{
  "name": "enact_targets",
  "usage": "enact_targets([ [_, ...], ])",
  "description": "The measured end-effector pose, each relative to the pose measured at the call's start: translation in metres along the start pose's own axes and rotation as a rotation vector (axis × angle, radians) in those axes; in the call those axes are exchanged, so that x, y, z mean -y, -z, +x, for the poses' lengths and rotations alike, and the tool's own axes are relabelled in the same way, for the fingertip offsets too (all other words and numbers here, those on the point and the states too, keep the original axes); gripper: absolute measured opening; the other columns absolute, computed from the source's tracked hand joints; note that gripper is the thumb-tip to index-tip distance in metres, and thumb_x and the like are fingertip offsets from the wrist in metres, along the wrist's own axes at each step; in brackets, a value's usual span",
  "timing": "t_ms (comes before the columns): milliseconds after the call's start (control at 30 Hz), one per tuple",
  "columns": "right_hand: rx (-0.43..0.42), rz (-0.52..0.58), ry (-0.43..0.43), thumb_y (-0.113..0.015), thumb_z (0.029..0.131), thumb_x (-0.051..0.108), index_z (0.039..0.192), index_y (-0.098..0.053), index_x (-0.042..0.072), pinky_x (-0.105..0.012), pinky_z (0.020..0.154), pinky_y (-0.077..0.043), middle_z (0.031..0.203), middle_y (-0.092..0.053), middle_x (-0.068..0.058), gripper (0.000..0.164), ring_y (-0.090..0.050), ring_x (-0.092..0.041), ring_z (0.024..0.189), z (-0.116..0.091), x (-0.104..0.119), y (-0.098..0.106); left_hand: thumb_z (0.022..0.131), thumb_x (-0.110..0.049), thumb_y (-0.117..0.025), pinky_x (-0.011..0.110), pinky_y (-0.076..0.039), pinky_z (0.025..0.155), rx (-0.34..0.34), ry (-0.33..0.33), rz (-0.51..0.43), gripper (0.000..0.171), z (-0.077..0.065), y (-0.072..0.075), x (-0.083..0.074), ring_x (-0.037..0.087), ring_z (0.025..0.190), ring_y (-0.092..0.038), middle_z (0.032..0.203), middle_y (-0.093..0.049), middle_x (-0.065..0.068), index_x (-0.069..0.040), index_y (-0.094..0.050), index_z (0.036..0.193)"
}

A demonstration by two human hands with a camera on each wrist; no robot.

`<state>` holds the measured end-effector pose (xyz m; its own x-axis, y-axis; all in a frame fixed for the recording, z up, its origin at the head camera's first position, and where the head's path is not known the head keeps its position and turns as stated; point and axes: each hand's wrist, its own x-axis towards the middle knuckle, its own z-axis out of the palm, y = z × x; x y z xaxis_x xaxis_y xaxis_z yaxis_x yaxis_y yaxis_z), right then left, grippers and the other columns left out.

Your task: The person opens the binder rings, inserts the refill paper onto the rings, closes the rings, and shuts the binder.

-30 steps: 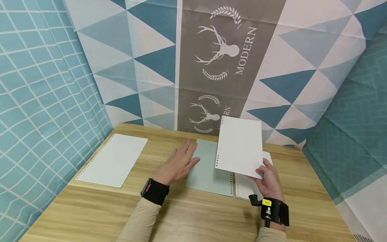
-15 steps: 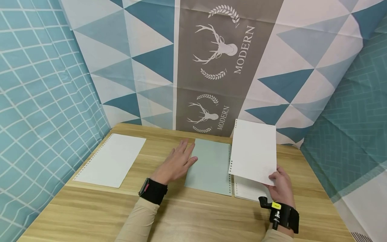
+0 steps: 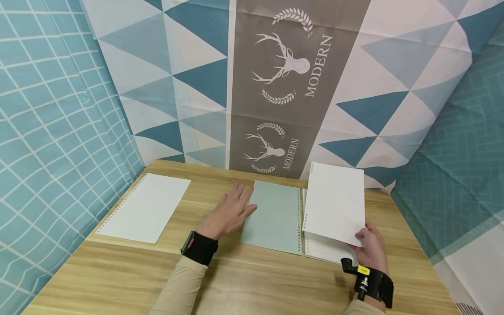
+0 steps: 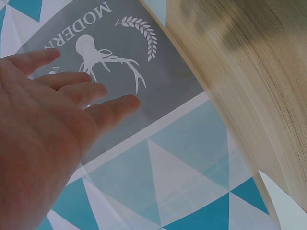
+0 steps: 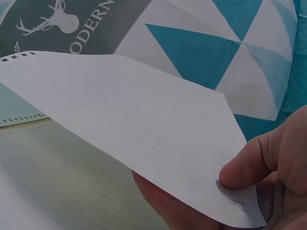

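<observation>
The sheet (image 3: 334, 201), held tilted over the stack of paper (image 3: 324, 247) just right of the green cover (image 3: 271, 218), could sag or be creased, since only its near right corner is pinched by the right hand (image 3: 372, 248). The left hand (image 3: 228, 214), fingers spread, is held at the cover's left edge; contact cannot be told.

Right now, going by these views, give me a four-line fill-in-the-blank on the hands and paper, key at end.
1. The held sheet in the right hand is ____ in colour.
2. In the head view, the pale green sheet has its holes along its ____ edge.
3. In that view, the flat white sheet lies to the ____ of the left hand.
4. The word on the grey-brown panel reads ____.

Missing words: white; right; left; MODERN.
</observation>
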<state>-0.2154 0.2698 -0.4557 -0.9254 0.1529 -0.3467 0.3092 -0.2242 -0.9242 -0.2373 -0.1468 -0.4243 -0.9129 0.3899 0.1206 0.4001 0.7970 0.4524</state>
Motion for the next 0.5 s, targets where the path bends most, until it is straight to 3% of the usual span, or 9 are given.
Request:
enact_targets([
  [133, -0.020, -0.067, -0.004, -0.028, 0.097, -0.001, 0.161, -0.022, 0.021, -0.042, 0.103, -0.045, 0.146, -0.038, 0.005, 0.067, -0.042, -0.014, 0.129, 0.002, -0.002, 0.004, 0.109, -0.048, -0.034, 0.066, -0.021, 0.122, 0.007, -0.004, 0.004, 0.066, 0.000, -0.001, 0.001, 0.039, 0.159, -0.010, 0.170, -0.010, 0.023, -0.010, -0.025, 0.162],
  [233, -0.026, -0.117, -0.018, -0.030, 0.096, -0.001, 0.161, -0.022, 0.018, -0.053, 0.112, -0.037, 0.157, -0.026, -0.005, 0.068, -0.037, -0.021, 0.133, 0.002, -0.003, 0.007, 0.109, -0.049, -0.033, 0.065, -0.021, 0.122, 0.013, 0.000, 0.014, 0.066, 0.000, -0.002, 0.001, 0.039, 0.159, -0.010, 0.170, -0.010, 0.022, -0.010, -0.025, 0.162],
  [500, -0.021, -0.180, -0.042, -0.031, 0.093, -0.001, 0.164, -0.014, 0.012, -0.063, 0.119, -0.025, 0.167, -0.011, -0.013, 0.074, -0.025, -0.031, 0.142, 0.002, -0.003, 0.014, 0.109, -0.046, -0.037, 0.068, -0.021, 0.121, -0.005, 0.001, 0.000, 0.065, 0.000, -0.003, -0.001, 0.041, 0.158, -0.012, 0.169, -0.013, 0.024, -0.008, -0.029, 0.161],
])
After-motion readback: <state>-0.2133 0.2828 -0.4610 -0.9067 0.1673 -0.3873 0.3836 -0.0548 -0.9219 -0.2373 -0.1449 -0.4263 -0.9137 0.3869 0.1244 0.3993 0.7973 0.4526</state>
